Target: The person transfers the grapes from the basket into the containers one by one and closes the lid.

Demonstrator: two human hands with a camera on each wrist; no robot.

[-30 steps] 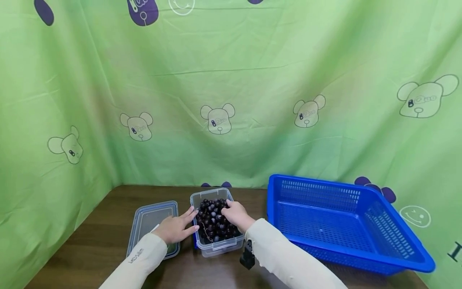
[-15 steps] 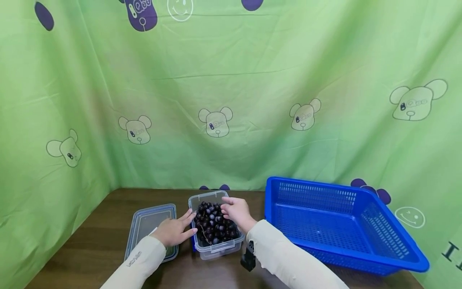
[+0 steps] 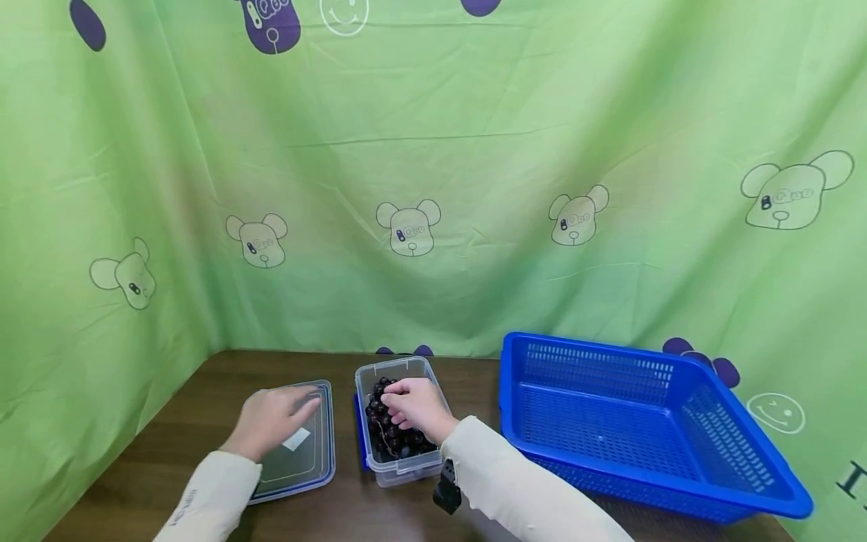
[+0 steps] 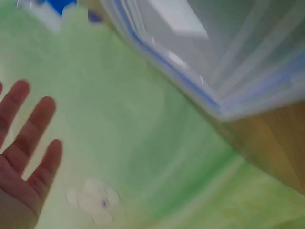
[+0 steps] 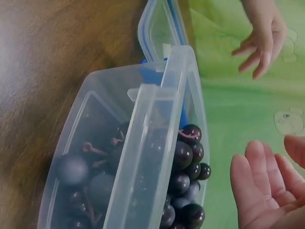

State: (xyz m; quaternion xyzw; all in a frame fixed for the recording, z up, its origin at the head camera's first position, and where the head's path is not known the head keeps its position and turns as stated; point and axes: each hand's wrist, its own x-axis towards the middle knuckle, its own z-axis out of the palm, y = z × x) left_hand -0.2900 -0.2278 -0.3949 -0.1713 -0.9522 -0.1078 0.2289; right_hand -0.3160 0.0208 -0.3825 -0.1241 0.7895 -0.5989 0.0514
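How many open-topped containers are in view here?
2: the clear tub holding dark grapes, near the table's middle, and the blue basket to its right in the head view.

Desk (image 3: 172, 436): brown, with wood grain.
Blue basket (image 3: 603, 421): plastic, with slotted walls; it stands at the right edge of the desk.
Green curtain (image 3: 474, 293): hangs in soft folds behind the far edge.
Bear head (image 3: 409, 229): outline printed on the curtain.
Winking face (image 3: 775, 412): white print, beyond the right edge.
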